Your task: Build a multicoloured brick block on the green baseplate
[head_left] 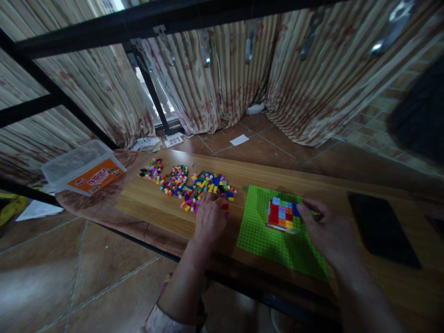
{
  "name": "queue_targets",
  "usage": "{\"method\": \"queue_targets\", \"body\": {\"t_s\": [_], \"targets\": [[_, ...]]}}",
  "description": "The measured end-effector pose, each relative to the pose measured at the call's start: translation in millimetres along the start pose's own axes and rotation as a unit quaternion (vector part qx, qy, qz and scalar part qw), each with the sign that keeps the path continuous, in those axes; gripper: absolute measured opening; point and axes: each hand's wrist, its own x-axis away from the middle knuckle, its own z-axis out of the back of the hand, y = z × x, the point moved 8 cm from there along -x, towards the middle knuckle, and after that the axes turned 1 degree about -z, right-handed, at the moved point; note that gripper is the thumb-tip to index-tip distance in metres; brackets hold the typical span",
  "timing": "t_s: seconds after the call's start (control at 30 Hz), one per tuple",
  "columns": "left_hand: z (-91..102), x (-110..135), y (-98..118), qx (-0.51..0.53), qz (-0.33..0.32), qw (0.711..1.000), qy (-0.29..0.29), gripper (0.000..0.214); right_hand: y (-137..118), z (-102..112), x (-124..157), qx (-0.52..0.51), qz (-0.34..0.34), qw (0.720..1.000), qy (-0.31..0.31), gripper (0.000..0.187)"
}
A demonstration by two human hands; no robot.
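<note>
A small block built of colourful toy bricks [281, 215] stands on a green studded baseplate [258, 231]. Its top is a patchwork of red, blue, orange and yellow, with pale sides. My right hand [326, 229] grips its right edge, thumb and fingers closed by a dark blue brick [295, 210]. To the left, my left hand [211, 219] is lowered at the near edge of a heap of loose toy bricks [204, 180], fingers bent down. Its fingertips are hidden, so what they hold cannot be seen. Red bricks [225, 206] lie beside it.
A clear plastic tub [81, 162] with an orange label stands at the left end of the wooden table [149, 199]. A dark flat tablet-like slab [383, 229] lies right of my right hand. A black metal frame [138, 23] with hanging hooks crosses above, before striped curtains [222, 88].
</note>
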Motion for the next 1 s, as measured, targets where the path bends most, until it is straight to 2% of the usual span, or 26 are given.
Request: {"method": "queue_targets", "body": {"t_s": [0.13, 0.2, 0.23, 0.27, 0.33, 0.43, 0.5, 0.57, 0.63, 0.77, 0.87, 1.0], "targets": [[7.4, -2, 2, 0.111, -0.001, 0.993, 0.041, 0.023, 5, 7, 1, -0.047, -0.014, 0.998, 0.034, 0.046], [8.1, -2, 2, 0.228, 0.02, 0.972, 0.049, 0.02, 6, 12, 2, -0.113, -0.015, 0.991, 0.064, 0.045], [6.0, -2, 3, 0.301, 0.037, 0.952, 0.042, 0.017, 5, 13, 4, -0.152, -0.012, 0.985, 0.078, 0.044], [2.6, -1, 5, 0.379, 0.054, 0.924, 0.03, 0.014, 3, 15, 6, -0.191, -0.006, 0.977, 0.091, 0.043], [-6.1, 2, 13, 0.525, 0.086, 0.847, -0.004, 0.016, -4, 17, 10, -0.251, 0.014, 0.962, 0.107, 0.038], [-23.0, 9, 30, 0.668, 0.137, 0.728, -0.076, 0.026, -22, 13, 19, -0.31, 0.064, 0.945, 0.081, 0.03], [-33.9, 14, 39, 0.711, 0.168, 0.671, -0.123, 0.032, -36, 9, 24, -0.326, 0.11, 0.938, 0.041, 0.025], [-40.2, 17, 47, 0.733, 0.177, 0.638, -0.154, 0.035, -51, 5, 31, -0.315, 0.166, 0.935, -0.004, 0.023], [-41.9, 18, 52, 0.739, 0.169, 0.63, -0.169, 0.036, -64, 1, 37, -0.293, 0.219, 0.93, -0.043, 0.024], [-37.6, 17, 60, 0.722, 0.131, 0.652, -0.19, 0.029, -80, -4, 45, -0.261, 0.28, 0.918, -0.101, 0.027], [-33.7, 17, 65, 0.707, 0.105, 0.668, -0.204, 0.03, -85, -6, 48, -0.243, 0.297, 0.915, -0.124, 0.029], [-35.4, 17, 64, 0.695, 0.119, 0.681, -0.198, 0.035, -81, -8, 47, -0.235, 0.287, 0.919, -0.134, 0.025]]}}
